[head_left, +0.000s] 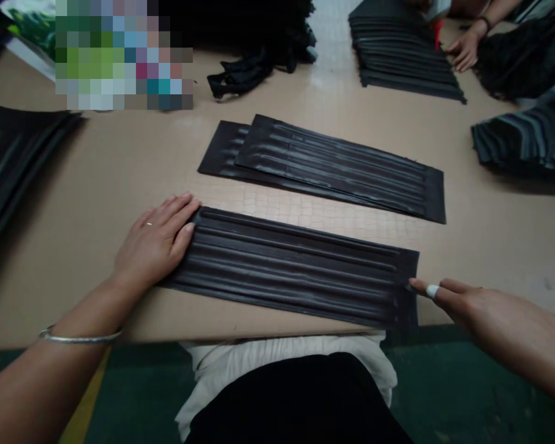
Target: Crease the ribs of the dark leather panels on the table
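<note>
A dark brown, leather-like panel (296, 265) with raised lengthwise ribs lies flat near the table's front edge. My left hand (160, 237) rests on its left end, fingers stretched out together and thumb on the near side; a ring and a bracelet show on this hand and wrist. At the panel's right end is my right hand (462, 302), its forefinger, wrapped with white tape, touching the surface near the edge. The other fingers are curled, and whatever they may hold is hidden. Just beyond lie two similar ribbed panels (342, 163), overlapping at a slant.
Dark panels (18, 160) are stacked at the left. Farther back are a black pile (240, 24), a black strap (240, 74) and a fanned stack (402, 55). Another person's hand (467, 50) is beside that stack. Layered dark pieces (522, 132) sit at the right.
</note>
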### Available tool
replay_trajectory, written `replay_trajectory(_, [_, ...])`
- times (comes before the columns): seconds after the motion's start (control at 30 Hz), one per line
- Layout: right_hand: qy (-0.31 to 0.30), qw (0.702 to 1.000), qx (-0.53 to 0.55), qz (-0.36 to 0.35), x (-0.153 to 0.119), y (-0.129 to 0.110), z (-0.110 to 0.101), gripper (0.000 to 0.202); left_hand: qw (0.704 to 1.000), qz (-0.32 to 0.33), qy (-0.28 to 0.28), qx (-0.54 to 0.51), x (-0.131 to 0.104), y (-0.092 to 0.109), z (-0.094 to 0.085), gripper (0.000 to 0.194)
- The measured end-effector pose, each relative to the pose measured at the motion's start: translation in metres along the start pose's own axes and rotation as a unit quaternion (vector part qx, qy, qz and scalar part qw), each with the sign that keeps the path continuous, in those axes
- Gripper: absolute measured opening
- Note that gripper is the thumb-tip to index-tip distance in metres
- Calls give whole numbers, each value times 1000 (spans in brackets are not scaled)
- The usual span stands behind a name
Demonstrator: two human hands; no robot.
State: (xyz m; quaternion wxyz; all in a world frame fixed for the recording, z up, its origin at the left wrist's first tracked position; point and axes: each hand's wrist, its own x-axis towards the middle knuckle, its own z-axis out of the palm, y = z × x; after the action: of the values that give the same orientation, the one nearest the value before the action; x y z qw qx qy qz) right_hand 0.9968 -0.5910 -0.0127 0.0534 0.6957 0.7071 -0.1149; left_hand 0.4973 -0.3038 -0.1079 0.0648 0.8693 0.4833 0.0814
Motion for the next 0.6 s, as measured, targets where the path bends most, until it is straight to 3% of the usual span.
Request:
replay_trajectory(0.07, [26,999,19,22,-10,-19,13,53,1000,7,4,1,-1,-3,1,56])
replay_trajectory(0.13, [64,996,26,64,-11,-43,30,63,1000,9,7,-10,-2,-5,2,57])
replay_trajectory(0.27, [75,982,-20,171,11,-72,54,67,998,3,27,-50,-4,-6,1,56])
replay_trajectory(0.37, [57,978,-22,198,39,-56,56,65,998,3,37,-51,-3,-4,2,55])
replay_trajectory(0.5, [77,984,18,156,70,-5,52,71,997,-21,61,-30,2,7,5,54])
replay_trajectory(0.6, [81,989,33,115,79,14,47,66,998,-47,49,-15,5,16,5,56])
